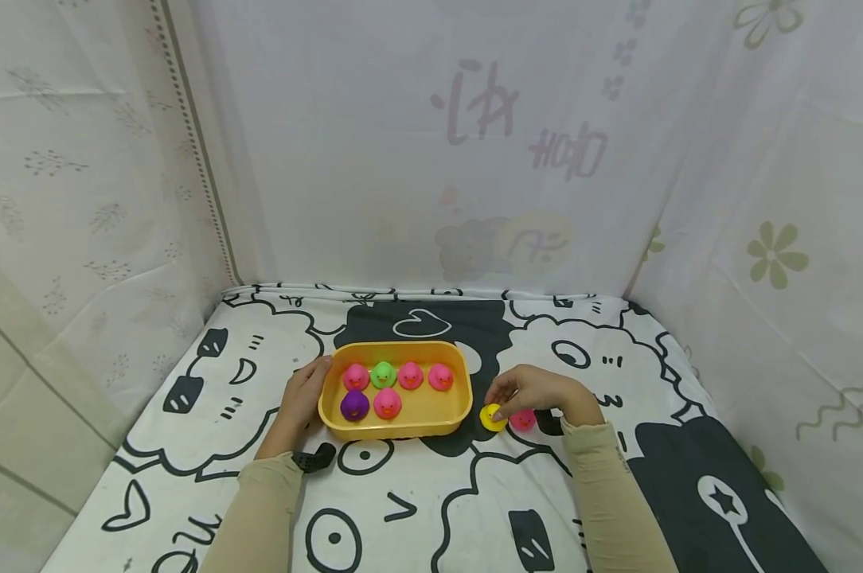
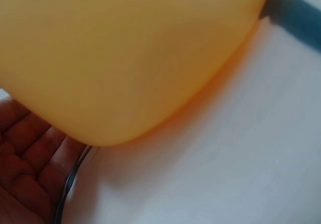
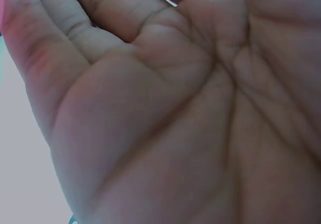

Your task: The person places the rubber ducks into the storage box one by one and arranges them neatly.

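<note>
A yellow tray [image 1: 403, 426] holds two rows of small rubber ducks: several pink ducks [image 1: 387, 403], a green duck [image 1: 384, 375] and a purple duck [image 1: 355, 406]. My left hand [image 1: 305, 395] rests along the tray's left end, fingertips at its rim. In the left wrist view its fingers [image 2: 31, 148] lie extended against the outer wall of the tray [image 2: 125, 68]. To the right of the tray, my right hand [image 1: 532, 390] pinches a yellow duck [image 1: 490, 419] low over the cloth. Another pink duck [image 1: 523, 420] sits beneath that palm. The right wrist view is mostly palm [image 3: 165, 118].
A white cloth [image 1: 396, 501] with black cartoon drawings covers the surface. Pale printed curtains [image 1: 374, 159] close off the back and both sides. A black strap [image 1: 315, 458] is on the left wrist.
</note>
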{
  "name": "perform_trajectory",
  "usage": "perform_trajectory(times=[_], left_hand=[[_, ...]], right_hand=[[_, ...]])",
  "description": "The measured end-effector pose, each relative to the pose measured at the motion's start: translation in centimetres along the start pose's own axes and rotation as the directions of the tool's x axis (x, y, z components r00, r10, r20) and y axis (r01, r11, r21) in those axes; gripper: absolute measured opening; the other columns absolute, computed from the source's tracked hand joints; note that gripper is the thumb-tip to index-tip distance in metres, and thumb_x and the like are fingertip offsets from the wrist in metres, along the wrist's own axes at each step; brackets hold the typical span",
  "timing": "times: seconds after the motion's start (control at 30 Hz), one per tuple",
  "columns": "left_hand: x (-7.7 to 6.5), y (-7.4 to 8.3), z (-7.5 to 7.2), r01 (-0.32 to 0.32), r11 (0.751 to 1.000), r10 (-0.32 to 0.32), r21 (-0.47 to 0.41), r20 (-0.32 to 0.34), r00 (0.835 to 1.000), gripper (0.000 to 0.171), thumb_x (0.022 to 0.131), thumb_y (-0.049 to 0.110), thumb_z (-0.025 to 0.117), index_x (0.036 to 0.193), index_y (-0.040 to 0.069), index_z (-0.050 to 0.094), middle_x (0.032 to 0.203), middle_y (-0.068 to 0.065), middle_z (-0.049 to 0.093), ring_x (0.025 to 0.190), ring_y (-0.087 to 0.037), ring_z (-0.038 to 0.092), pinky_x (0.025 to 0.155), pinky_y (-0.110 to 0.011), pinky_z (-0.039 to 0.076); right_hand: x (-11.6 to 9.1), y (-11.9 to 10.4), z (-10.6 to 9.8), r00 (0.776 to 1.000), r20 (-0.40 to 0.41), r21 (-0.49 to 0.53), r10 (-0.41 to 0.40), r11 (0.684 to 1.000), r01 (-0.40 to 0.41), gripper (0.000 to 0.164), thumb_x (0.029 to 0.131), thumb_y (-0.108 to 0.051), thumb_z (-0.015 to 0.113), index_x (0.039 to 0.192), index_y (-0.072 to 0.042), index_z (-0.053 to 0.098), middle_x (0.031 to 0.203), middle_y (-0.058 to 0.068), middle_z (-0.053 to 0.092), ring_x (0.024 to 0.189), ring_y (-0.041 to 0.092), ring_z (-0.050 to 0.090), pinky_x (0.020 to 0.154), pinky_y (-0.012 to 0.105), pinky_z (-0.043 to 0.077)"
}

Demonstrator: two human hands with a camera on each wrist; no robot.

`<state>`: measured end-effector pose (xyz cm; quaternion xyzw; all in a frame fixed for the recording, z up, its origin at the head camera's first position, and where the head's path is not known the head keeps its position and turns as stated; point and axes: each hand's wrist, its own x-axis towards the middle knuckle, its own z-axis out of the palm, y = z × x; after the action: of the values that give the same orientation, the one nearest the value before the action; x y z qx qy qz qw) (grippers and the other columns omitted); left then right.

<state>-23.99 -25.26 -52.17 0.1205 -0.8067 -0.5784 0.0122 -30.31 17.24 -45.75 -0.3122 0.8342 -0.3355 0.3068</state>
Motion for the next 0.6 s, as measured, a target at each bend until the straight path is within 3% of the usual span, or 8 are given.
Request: perform_trajectory(times=[0.37,0.6], left_hand=[[0.0,-0.09,0.08,0.007,1.0,-0.007,-0.018,-0.001,1.0,0.083,0.098,0.069,0.041,0.155,0.009,0.039,0.161,-0.012,0.035,0.151,-0.032,0.022,0.123,-0.051,0.019],[-0.06,-0.04,0.06,-0.021,1.0,0.021,-0.018,-0.006,1.0,0.082,0.098,0.068,0.041,0.154,0.007,0.039,0.16,-0.013,0.035,0.151,-0.031,0.023,0.123,-0.05,0.019]], right_hand=[[0.35,0.26,-0.21,0.999,-0.04,-0.016,0.001,1.0,-0.002,0.02,0.087,-0.021,0.08,0.105,-0.015,0.075,0.096,-0.002,0.073,0.088,0.02,0.066,0.083,0.034,0.059],[0.49,0.4,-0.32,0.997,-0.074,-0.024,-0.012,1.0,0.011,0.021,0.089,-0.024,0.079,0.107,-0.015,0.075,0.097,-0.003,0.073,0.089,0.02,0.067,0.082,0.033,0.059]])
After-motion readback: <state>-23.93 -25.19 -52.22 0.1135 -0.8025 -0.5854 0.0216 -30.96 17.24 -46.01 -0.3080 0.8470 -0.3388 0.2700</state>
